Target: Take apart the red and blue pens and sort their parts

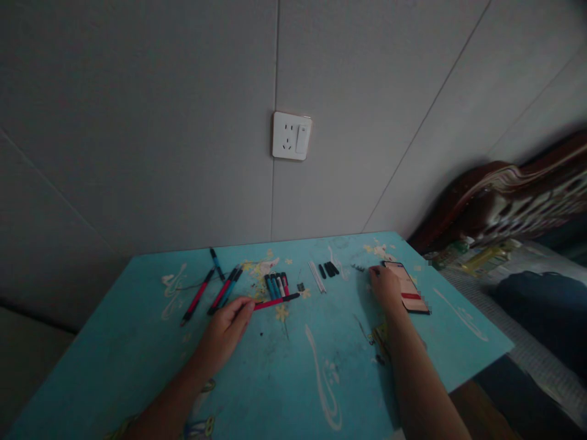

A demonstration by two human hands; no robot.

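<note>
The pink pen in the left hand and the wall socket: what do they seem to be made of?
Pink pen: probably smooth plastic, going by its slim, evenly coloured barrel; its gloss is hard to judge in this dim view. Wall socket: likely hard white plastic, smooth-looking, judging by its flat plate and crisp slots.

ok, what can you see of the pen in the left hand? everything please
The pen is slim and straight, with a pinkish-red barrel and a black section at its right end; it looks like plastic. The left hand pinches its left end between the fingers, hiding that tip. It lies nearly sideways, right end slightly higher in the picture, just nearer the person than the short coloured pieces. Whether it touches the table is unclear.
</note>
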